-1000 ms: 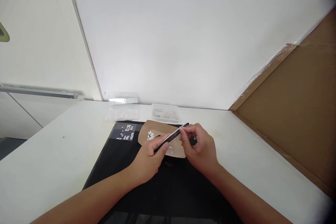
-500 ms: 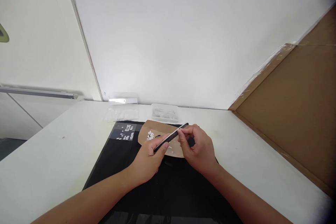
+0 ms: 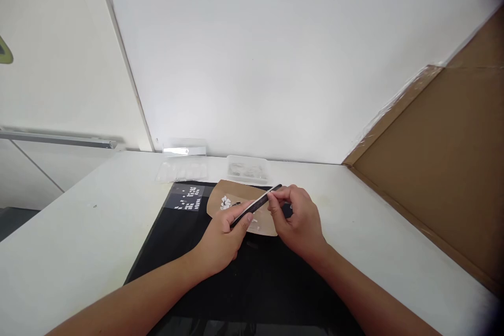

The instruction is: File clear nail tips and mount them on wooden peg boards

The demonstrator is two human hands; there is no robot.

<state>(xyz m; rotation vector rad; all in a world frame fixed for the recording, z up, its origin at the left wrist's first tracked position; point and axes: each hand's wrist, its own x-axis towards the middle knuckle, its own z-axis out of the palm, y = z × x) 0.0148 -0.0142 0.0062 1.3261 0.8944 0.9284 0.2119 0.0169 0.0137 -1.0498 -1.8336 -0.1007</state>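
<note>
Slanting up to the right over the mat is a thin black bar point(image 3: 258, 205) with a pale upper edge. My left hand point(image 3: 222, 236) grips its lower end between thumb and fingers. Near the bar's upper end, the thumb and forefinger of my right hand point(image 3: 297, 218) are pinched together against its edge; anything between those fingertips is too small to make out. Beneath both hands lies a tan tray-like sheet point(image 3: 216, 197). It carries a small heap of white pieces point(image 3: 226, 202) and a few loose white bits point(image 3: 255, 224), partly hidden by my hands.
A black mat point(image 3: 252, 283) covers the table's middle. At its back left corner lies a clear sheet with rows of small white pieces point(image 3: 189, 199). An open clear plastic case point(image 3: 183, 168) and a shallow clear box point(image 3: 247, 169) stand by the wall. Cardboard point(image 3: 433, 168) rises at right.
My right fingertips have shifted very slightly to the right along the bar's edge. My left hand and the bar have stayed nearly in place.
</note>
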